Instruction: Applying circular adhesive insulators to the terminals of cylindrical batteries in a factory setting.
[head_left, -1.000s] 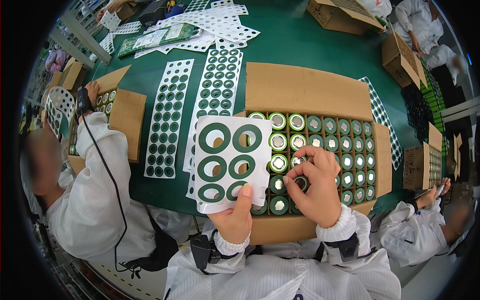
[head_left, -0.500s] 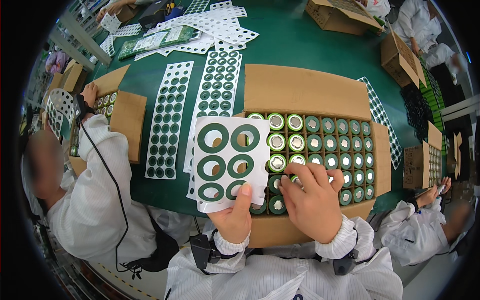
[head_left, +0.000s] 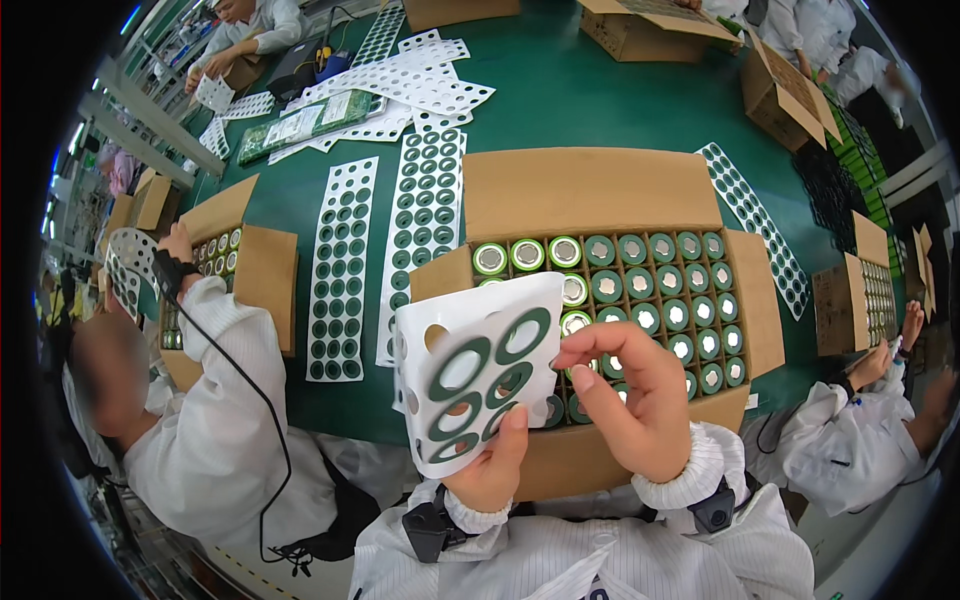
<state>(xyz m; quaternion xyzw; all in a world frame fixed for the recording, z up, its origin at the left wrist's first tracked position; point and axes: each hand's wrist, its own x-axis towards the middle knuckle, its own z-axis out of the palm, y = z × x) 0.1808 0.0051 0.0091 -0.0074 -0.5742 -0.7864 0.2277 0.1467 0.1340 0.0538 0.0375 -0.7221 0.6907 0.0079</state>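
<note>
One white backing sheet [head_left: 478, 372] of green ring stickers is held up at the centre of the frame, in front of one open cardboard box [head_left: 600, 190] of upright green-wrapped battery cells [head_left: 660, 290]. Five green rings are counted on the sheet, with a few empty round holes along its left side; the cells stand in roughly five rows, too many and too hidden to be counted exactly. The left hand [head_left: 490, 465] is raised from the lower edge, its thumb pressed on the sheet's lower right corner, so the sheet is pinched between thumb and hidden fingers. The right hand [head_left: 630, 400] is curled just right of the sheet, thumb and forefinger brought together at its right edge; whether a sticker is gripped cannot be told. The sheet's long axis runs from lower left to upper right, its printed face turned toward the camera. Two long sticker strips [head_left: 340, 270] lie left of the box on the green table [head_left: 580, 90].
</note>
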